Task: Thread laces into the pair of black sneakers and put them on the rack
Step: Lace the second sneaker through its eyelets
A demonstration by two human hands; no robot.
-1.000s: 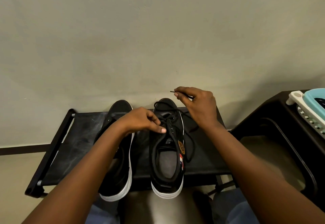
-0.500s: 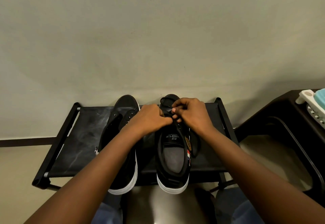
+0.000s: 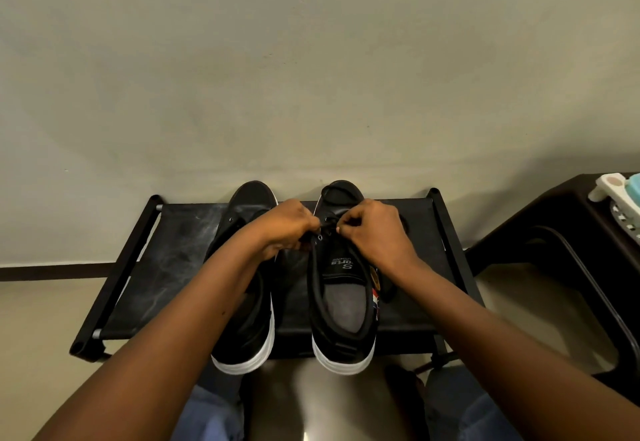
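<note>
The black rack (image 3: 180, 267) stands against the wall, and both sneakers lie on it with toes to the wall and heels overhanging its near edge. Their long axes run straight away from the person. The left sneaker (image 3: 247, 329) lies beneath the left forearm; whether it is laced cannot be told from here. The right sneaker (image 3: 343, 305) is the one in hand, its tongue and open collar lying nearer the person than both grips.

The two grips meet over the upper eyelets of the right sneaker, almost touching each other. The right hand (image 3: 377, 232) is closed to a pinch on the lace (image 3: 329, 220) at the eyelet row's right side. The left hand (image 3: 287, 225) is curled shut at the row's left edge, seemingly on the lace or eyelet flap; the fingers hide which.

The next eyelets lie just nearer than the pinch, along the shoe's axis, so the right hand is probably best placed to feed the end.
</note>
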